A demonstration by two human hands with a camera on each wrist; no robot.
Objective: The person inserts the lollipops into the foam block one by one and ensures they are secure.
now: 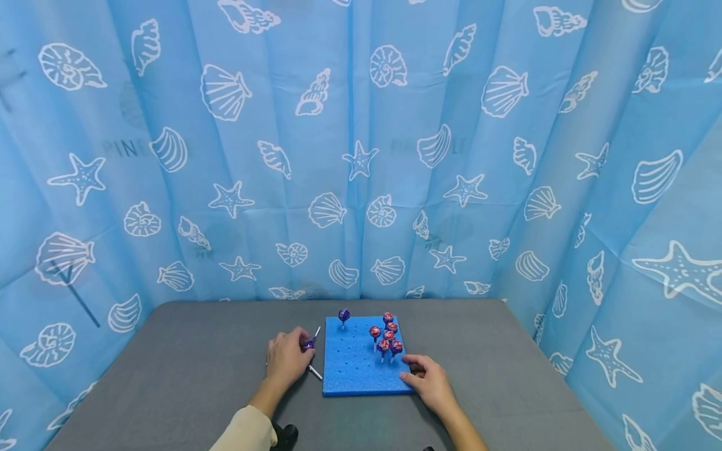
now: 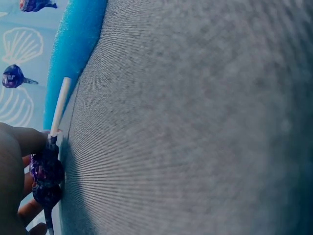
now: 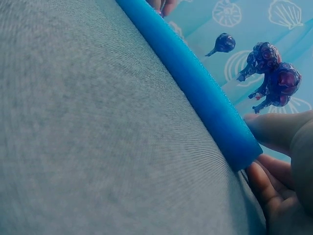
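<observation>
On the table to the left of the blue foam board, my left hand holds a purple-wrapped lollipop at its fingertips. The left wrist view shows two purple wrapped heads touching beside the fingers, a white stick pointing away; which of them the fingers pinch is partly hidden. My right hand grips the board's near right edge, thumb above and fingers below. One purple lollipop stands upright in the board's back left. Several red-and-purple lollipops stand toward its right side.
A second white stick lies by the board's left edge, near my left hand. Rows of small holes mark the board. The grey table reaches back to a blue shell-print curtain.
</observation>
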